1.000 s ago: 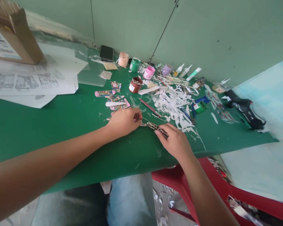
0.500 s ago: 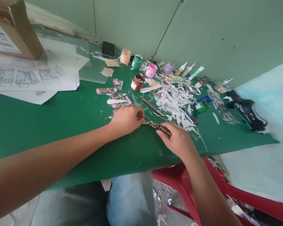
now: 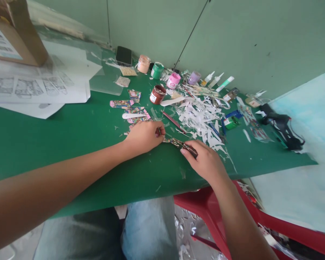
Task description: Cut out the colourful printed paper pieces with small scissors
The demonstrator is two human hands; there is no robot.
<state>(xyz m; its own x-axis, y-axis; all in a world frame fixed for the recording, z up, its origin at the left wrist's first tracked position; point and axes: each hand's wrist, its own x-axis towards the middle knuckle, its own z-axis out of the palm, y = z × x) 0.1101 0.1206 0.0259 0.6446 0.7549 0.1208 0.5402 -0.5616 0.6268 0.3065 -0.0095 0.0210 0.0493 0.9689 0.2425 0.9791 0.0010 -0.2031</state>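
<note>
Over the green tabletop, my left hand has its fingers pinched on a small patterned piece; most of it is hidden by the fingers. My right hand is wrapped round a shiny, pliers-like metal tool. The tool's tip points left and meets the end of the patterned piece; whether its jaws are closed on it is too small to tell. Just beyond my left hand lie several colourful patterned pieces, with a white flat stick across some of them.
White paper scraps are heaped beyond my right hand. Around them stand an open brown paint jar, a pink jar and a green jar. Printed sheets and a cardboard box are at left. A red chair stands below the table edge.
The view has shifted very slightly. Both hands keep their grips and nearly the same places, with the tool still at the patterned piece.
</note>
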